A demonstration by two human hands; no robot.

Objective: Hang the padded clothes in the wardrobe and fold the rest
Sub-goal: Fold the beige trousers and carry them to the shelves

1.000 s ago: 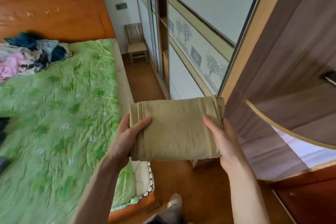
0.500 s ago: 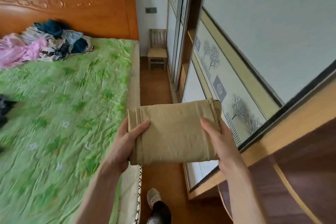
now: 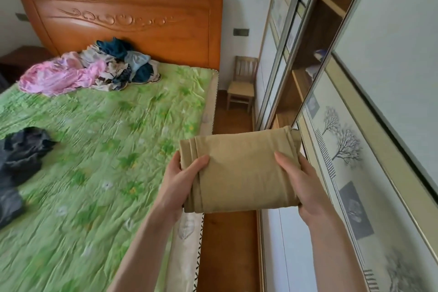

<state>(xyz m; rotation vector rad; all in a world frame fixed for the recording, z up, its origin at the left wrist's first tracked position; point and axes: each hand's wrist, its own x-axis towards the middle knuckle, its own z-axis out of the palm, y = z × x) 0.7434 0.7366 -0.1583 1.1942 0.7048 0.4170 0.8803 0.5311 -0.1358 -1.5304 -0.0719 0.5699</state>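
Now, with the folded tan garment (image 3: 239, 170) clasped flat between the left hand (image 3: 180, 185) and right hand (image 3: 301, 180), thumbs on top, folding looks finished; next it probably needs setting down on the open wardrobe shelf (image 3: 299, 83) beyond it.

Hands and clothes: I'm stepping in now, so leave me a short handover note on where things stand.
Left hand and right hand each grip an end of the folded tan garment, held in the aisle between bed and wardrobe.
Done: that piece is folded.
Left: put it away; sort the mixed clothes pile by the headboard and the dark clothes at the bed's left edge.
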